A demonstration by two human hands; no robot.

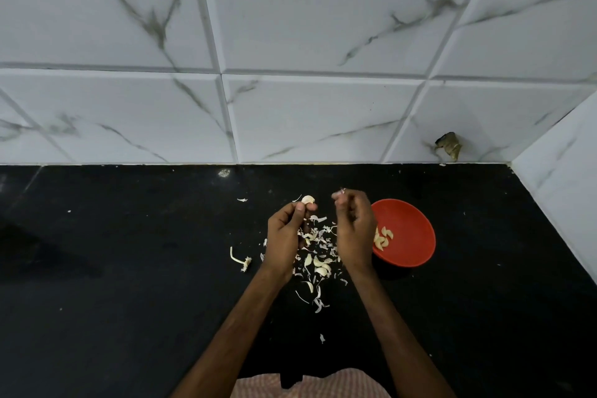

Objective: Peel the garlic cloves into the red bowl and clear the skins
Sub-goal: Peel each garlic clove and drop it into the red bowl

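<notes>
Both hands are raised over a black tabletop (129, 268), in front of a wall (290, 42) of white marbled tiles. The left hand (287, 233) has its fingers curled and pinches a garlic clove (308, 199) at its fingertips, the clove poking out on the far side. The right hand (353, 226), just to the right and apart from it, pinches a small scrap of skin (339, 193) between thumb and fingertips, with the other fingers curled in. The red bowl (410, 220) stands on the tabletop just right of the right hand, partly hidden by it, with a few peeled cloves (384, 237) inside. The skins (318, 255) lie scattered beneath and between the hands, some cloves among them. A dry stalk (240, 260) lies to the left of the pile
</notes>
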